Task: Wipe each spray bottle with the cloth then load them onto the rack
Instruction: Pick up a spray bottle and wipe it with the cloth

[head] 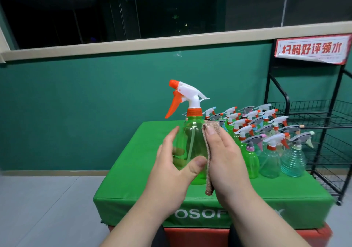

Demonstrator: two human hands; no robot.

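Observation:
I hold a clear green spray bottle (pixel 192 142) with a white head and orange trigger upright above the green padded block (pixel 133 180). My left hand (pixel 175 162) grips its left side, thumb across the front and fingers behind. My right hand (pixel 226 151) presses a folded pinkish-brown cloth (pixel 208 172) flat against the bottle's right side, thumb on top of the cloth. Several more spray bottles (pixel 266 132) in green, clear and blue stand crowded on the block's right half. The black wire rack (pixel 323 117) stands at the far right.
A red and white sign (pixel 310 49) hangs on top of the rack. A green wall (pixel 95 103) runs behind the block, with a dark window above. Grey floor (pixel 47 208) lies to the left. A red block (pixel 190 236) sits under the green one.

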